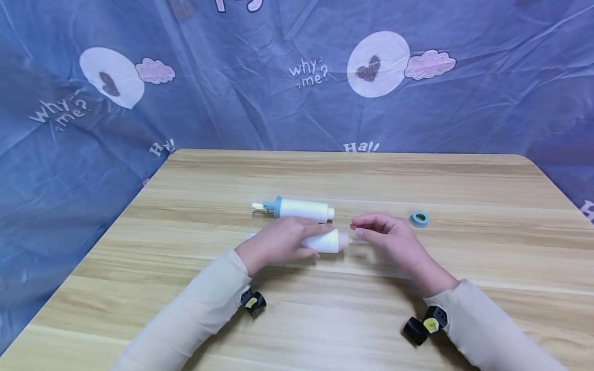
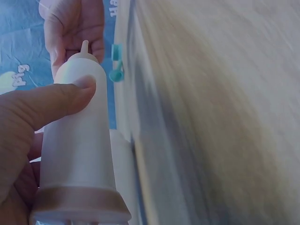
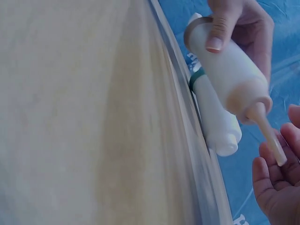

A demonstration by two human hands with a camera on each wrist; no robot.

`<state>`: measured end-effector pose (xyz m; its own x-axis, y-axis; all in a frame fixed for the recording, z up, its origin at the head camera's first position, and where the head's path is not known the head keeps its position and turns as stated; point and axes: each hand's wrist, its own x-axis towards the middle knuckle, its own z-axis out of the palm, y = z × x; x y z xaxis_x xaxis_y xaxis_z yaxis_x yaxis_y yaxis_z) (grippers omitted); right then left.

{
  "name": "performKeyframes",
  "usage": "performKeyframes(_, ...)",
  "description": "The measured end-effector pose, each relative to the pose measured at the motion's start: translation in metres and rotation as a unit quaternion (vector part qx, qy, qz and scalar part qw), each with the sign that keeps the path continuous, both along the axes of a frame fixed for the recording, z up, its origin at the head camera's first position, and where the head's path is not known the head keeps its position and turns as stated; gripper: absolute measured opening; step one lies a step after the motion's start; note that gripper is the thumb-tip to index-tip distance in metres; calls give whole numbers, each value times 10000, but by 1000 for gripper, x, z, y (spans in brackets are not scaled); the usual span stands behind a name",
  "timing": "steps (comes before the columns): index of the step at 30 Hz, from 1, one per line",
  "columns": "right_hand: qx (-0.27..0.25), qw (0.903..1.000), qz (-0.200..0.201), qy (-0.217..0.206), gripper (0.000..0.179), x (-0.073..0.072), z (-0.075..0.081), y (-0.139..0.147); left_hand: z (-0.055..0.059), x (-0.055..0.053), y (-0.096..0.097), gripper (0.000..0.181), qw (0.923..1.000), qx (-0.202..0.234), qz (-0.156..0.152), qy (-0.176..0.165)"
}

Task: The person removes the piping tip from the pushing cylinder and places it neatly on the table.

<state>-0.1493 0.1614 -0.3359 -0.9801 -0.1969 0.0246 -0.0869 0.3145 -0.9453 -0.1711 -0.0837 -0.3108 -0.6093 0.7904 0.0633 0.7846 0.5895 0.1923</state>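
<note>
My left hand grips a white syringe-like tube round its barrel, holding it sideways low above the table. In the left wrist view, the thumb lies along the barrel, with a beige-pink flange at the rear end. A pale pink collar and a narrow nozzle point at my right hand. The right hand has loosely bent fingers beside the nozzle tip, and its palm shows in the right wrist view. Just behind lies a second white tube with a blue flange and a plunger end.
A small teal ring-shaped cap lies on the table to the right, beyond the right hand. The wood-grain table ends at a blue printed cloth. Small black cameras sit on both wrists.
</note>
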Motion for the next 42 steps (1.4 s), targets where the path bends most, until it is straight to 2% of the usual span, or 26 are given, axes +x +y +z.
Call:
performKeyframes(5,-131,9997,135,-138,36,6,1,-5,7,6,2,61,9997,-31,-98,220)
performKeyframes(12,-303,9991,270,-159,35,12,-1,-11,14,12,4,61,9993,-53,-108,364)
performKeyframes(23,-494,9973,488,-245,36,13,-3,-13,12,15,4,57,9965,124,-198,807)
performKeyframes(29,-516,9961,578,-433,44,12,-5,-13,12,16,5,58,9945,169,-220,1011)
performKeyframes(35,-482,9950,647,-595,49,10,-7,-12,12,17,6,57,9939,162,-227,1068)
performKeyframes(42,-275,9972,561,-399,46,10,-6,-10,10,15,7,55,9950,342,-280,900)
